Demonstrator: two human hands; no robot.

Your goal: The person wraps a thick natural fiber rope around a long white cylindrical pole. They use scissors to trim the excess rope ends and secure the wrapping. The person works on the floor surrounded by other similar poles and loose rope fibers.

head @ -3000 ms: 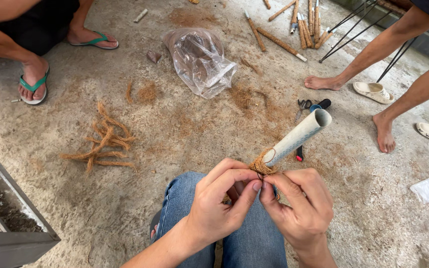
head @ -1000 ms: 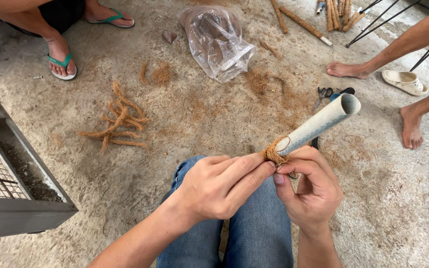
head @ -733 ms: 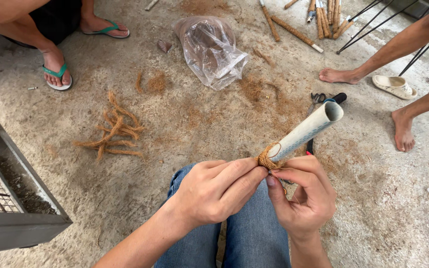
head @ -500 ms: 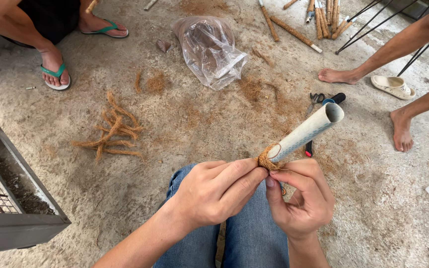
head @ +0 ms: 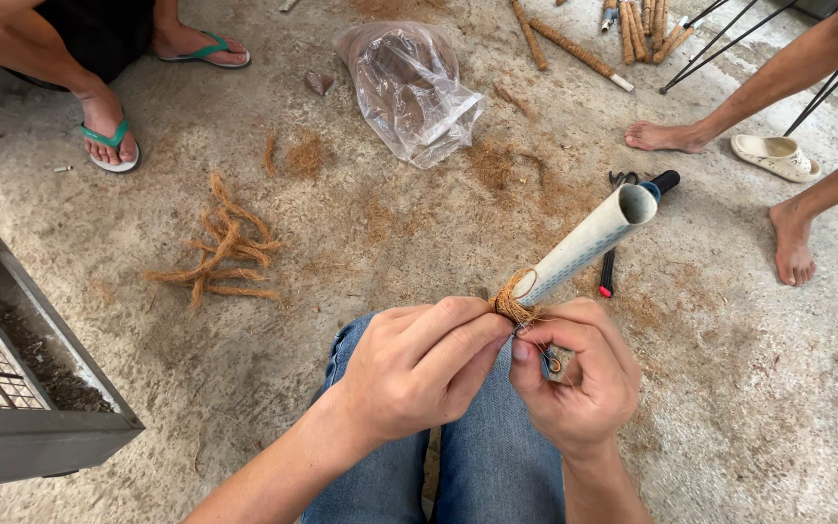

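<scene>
We are holding a pale tube (head: 584, 243) just below the centre of the frame, over our jeans-clad knee (head: 477, 456). Our left hand (head: 419, 364) is pinching the brown fibre cord (head: 513, 303) wrapped round the tube's near end, while our right hand (head: 579, 374) is gripping that end from below, fingers curled. The tube is slanting away towards the upper right, above both hands.
</scene>
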